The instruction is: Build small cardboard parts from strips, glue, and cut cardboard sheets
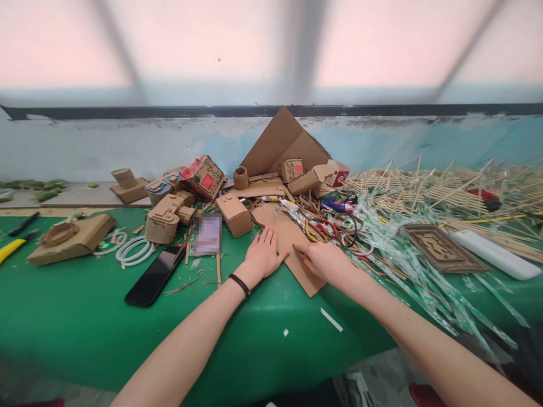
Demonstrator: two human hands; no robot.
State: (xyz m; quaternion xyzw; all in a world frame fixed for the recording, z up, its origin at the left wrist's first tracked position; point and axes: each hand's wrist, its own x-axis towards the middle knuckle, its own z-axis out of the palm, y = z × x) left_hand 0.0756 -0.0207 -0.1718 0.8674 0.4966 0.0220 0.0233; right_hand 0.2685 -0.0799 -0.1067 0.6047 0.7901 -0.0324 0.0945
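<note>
A flat brown cardboard piece (299,243) lies on the green-covered table in front of me, its near corner pointing my way. My left hand (263,254) rests palm down at its left edge, fingers stretched out and thumb on the cardboard. Over the right part of the cardboard is my right hand (320,259), fingers curled and index finger reaching left across the surface. A small dark tip shows at that fingertip; what the hand holds, if anything, is hidden. Left of my left hand stands a small cardboard box (234,216).
A black phone (153,278) and coiled white cable (134,251) lie left, near cardboard camera models (162,219). Scissors with red handles (328,228), clear plastic strips (418,282), a carved cardboard frame (443,247) and many thin sticks (428,189) fill the right. Cardboard sheets (280,141) lean behind.
</note>
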